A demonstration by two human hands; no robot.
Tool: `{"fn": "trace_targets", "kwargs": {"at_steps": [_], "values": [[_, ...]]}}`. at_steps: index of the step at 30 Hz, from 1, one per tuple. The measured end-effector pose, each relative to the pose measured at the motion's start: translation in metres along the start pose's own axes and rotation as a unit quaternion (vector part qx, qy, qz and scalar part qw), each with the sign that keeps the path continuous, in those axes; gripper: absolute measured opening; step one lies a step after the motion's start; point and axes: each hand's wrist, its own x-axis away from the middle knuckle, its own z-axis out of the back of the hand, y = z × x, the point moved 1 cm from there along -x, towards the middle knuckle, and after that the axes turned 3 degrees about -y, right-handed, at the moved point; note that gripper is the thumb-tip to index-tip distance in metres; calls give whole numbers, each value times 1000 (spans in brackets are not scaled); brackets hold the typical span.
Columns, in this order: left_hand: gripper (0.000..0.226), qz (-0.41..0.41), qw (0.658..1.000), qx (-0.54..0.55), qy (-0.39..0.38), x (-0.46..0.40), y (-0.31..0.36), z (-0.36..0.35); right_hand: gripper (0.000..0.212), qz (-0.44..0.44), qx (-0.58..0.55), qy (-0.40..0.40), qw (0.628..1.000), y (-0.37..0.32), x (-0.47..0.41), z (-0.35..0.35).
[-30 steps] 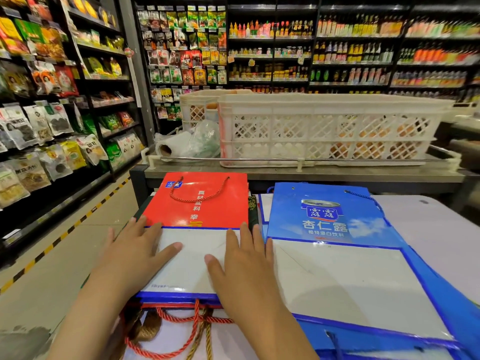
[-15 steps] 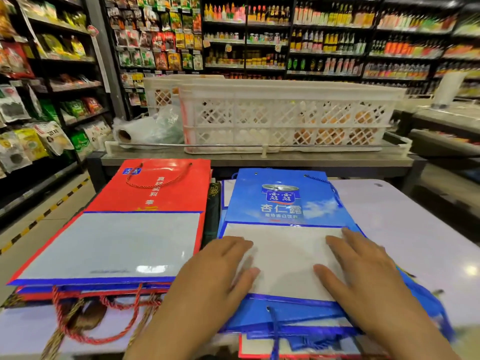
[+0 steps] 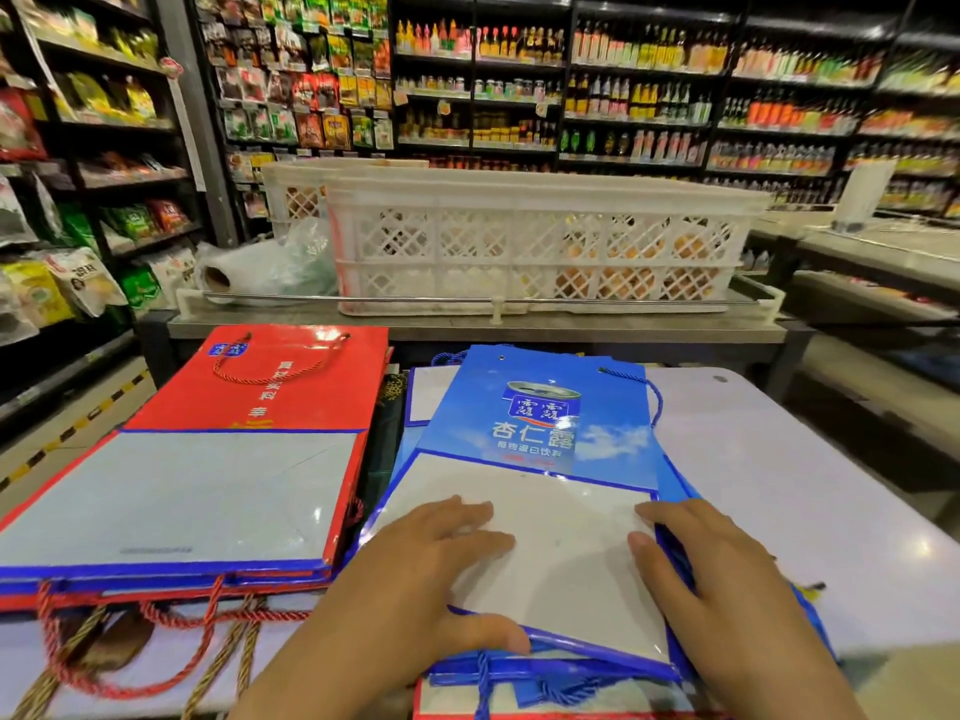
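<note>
A stack of flat blue paper gift bags (image 3: 540,423) lies on the white table (image 3: 769,491), its top bag turned slightly askew. My left hand (image 3: 431,569) rests flat on the bag's white folded base, thumb at the near edge. My right hand (image 3: 711,574) lies flat on the bag's right edge with fingers straight. Left of it is a stack of flat red gift bags (image 3: 270,387) with red rope handles (image 3: 104,662) hanging toward me.
A white lattice crate (image 3: 540,241) with round orange fruit stands on a metal counter (image 3: 467,324) behind the table. A plastic bag roll (image 3: 228,272) lies to its left. Stocked shelves (image 3: 623,96) line the back and left, and an aisle runs along the left.
Both hands left the red stack and came to the blue stack on the right. The top blue bag has since turned slightly askew under them.
</note>
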Motion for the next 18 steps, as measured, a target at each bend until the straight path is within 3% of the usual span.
{"fn": "trace_targets", "kwargs": {"at_steps": [3,6,12,16,18], "values": [[59,-96,992,-47,67,-2,-2,-2,37,-17,-85,0,996,-1,2,1],[49,-166,973,-40,154,0,-3,-7,41,-25,-212,36,976,1,5,-2],[40,-183,950,-68,245,-10,6,-8,39,-55,-334,121,933,11,9,-11],[32,-203,930,-77,297,-21,20,-5,25,-115,-419,86,897,22,5,-9],[33,-208,925,-78,308,-26,26,-2,40,-98,-431,65,894,23,2,-3]]}}
